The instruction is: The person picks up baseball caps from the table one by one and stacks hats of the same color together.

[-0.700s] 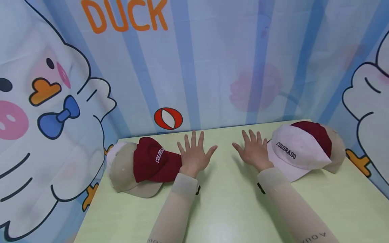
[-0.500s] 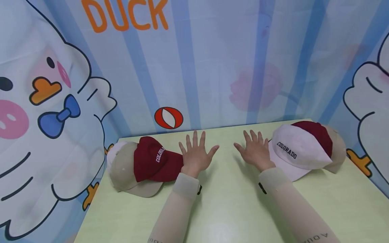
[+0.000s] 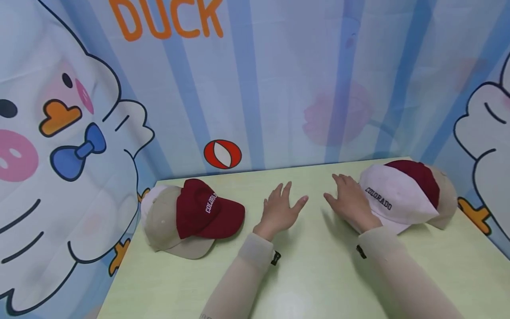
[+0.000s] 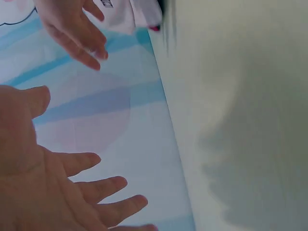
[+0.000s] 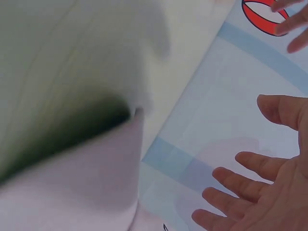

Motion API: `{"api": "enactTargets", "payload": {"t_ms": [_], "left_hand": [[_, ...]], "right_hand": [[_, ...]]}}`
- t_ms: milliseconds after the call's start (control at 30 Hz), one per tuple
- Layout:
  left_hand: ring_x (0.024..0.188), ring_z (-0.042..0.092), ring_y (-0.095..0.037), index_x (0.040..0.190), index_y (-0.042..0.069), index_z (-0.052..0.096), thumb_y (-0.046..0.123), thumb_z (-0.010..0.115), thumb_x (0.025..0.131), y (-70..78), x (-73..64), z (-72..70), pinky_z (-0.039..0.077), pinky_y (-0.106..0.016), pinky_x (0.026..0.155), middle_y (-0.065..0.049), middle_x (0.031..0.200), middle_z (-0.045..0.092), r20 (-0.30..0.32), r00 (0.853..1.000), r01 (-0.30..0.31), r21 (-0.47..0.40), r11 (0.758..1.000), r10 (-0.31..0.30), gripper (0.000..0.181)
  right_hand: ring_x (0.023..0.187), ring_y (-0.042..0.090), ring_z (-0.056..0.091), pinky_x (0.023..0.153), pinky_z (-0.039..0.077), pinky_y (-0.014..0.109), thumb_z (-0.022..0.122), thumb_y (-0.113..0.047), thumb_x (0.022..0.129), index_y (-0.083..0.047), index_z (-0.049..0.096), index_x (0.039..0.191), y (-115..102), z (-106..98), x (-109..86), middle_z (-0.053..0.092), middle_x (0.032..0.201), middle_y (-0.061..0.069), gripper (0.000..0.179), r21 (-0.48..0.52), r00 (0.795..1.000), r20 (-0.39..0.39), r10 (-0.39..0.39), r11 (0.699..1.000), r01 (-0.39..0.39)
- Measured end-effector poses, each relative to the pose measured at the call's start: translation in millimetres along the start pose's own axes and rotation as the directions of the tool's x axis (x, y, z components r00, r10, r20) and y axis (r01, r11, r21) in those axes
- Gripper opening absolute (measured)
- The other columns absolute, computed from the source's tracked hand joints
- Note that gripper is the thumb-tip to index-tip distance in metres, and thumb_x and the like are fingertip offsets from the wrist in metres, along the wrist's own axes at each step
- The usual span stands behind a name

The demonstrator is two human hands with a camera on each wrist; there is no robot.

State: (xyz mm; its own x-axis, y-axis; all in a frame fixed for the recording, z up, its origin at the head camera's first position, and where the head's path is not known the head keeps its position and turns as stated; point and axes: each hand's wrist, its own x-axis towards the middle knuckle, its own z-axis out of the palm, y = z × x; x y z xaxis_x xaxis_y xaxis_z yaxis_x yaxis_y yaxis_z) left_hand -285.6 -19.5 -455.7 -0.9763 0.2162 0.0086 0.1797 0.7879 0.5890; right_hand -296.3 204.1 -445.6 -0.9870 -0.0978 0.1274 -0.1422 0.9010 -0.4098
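My left hand (image 3: 280, 212) hovers over the table with its fingers spread, holding nothing. To its left lies a dark red cap (image 3: 211, 212) lettered in white, set over a beige cap (image 3: 161, 221), with a white cap (image 3: 148, 197) behind. My right hand (image 3: 350, 201), also holding nothing, is above the table just left of a white cap (image 3: 392, 195) that reads COLORADO. That cap overlaps a dark red cap (image 3: 418, 175) and a beige cap (image 3: 446, 199). In the right wrist view the white brim (image 5: 86, 178) shows close below the right hand.
The pale green table (image 3: 303, 274) ends at a back edge against a blue and white curtain (image 3: 279, 88). Printed ducks, a red ball (image 3: 222, 154) and orange letters decorate the curtain. One cap group sits at the left, the other at the right.
My left hand has moved right, away from the dark red cap's brim, which now shows fully. My right hand has shifted right, overlapping the white cap's edge; its fingers are closer together.
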Motion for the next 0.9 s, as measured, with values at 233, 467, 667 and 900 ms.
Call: {"api": "enactTargets", "payload": {"t_ms": [233, 467, 667, 900], "left_hand": [[0.155, 0.034, -0.029, 0.165, 0.025, 0.024, 0.071, 0.039, 0.102, 26.0, -0.6, 18.8, 0.032, -0.053, 0.124, -0.006, 0.170, 0.031, 0.129, 0.992, 0.042, -0.415, 0.909, 0.013, 0.080], [0.144, 0.050, -0.029, 0.158, 0.020, 0.040, 0.064, 0.043, 0.104, 51.9, 1.1, 42.8, 0.040, -0.049, 0.119, -0.008, 0.157, 0.049, 0.234, 0.971, 0.202, -0.726, 0.657, -0.040, 0.069], [0.139, 0.053, -0.039, 0.154, 0.009, 0.042, 0.056, 0.050, 0.104, 67.7, 0.1, 62.5, 0.044, -0.053, 0.115, -0.023, 0.153, 0.050, 0.328, 0.944, 0.313, -0.868, 0.387, -0.027, 0.069], [0.138, 0.052, -0.047, 0.153, 0.001, 0.040, 0.053, 0.054, 0.103, 70.3, -5.1, 75.1, 0.041, -0.060, 0.116, -0.028, 0.149, 0.051, 0.434, 0.900, 0.434, -0.889, 0.146, -0.034, 0.074]], "right_hand": [[0.141, 0.054, 0.039, 0.114, 0.033, 0.070, 0.056, -0.032, 0.105, 0.006, 0.031, 0.158, 17, -35, -12.5, 0.035, 0.158, 0.036, 0.070, 0.069, 0.999, 0.045, -0.014, 0.998, 0.011], [0.141, 0.058, 0.036, 0.111, 0.033, 0.074, 0.054, -0.035, 0.106, 0.008, 0.036, 0.155, 36, -66, -25.4, 0.038, 0.154, 0.038, 0.067, 0.066, 0.999, 0.038, -0.016, 0.998, 0.014], [0.140, 0.062, 0.032, 0.109, 0.029, 0.078, 0.052, -0.037, 0.107, 0.008, 0.040, 0.153, 54, -92, -35.8, 0.038, 0.152, 0.041, 0.065, 0.038, 1.000, -0.023, 0.005, 0.999, -0.004], [0.133, 0.063, 0.034, 0.109, 0.027, 0.081, 0.056, -0.031, 0.104, 0.012, 0.044, 0.146, 74, -103, -39.7, 0.040, 0.145, 0.043, 0.061, -0.023, 0.985, -0.119, 0.123, 0.992, -0.126]]}}
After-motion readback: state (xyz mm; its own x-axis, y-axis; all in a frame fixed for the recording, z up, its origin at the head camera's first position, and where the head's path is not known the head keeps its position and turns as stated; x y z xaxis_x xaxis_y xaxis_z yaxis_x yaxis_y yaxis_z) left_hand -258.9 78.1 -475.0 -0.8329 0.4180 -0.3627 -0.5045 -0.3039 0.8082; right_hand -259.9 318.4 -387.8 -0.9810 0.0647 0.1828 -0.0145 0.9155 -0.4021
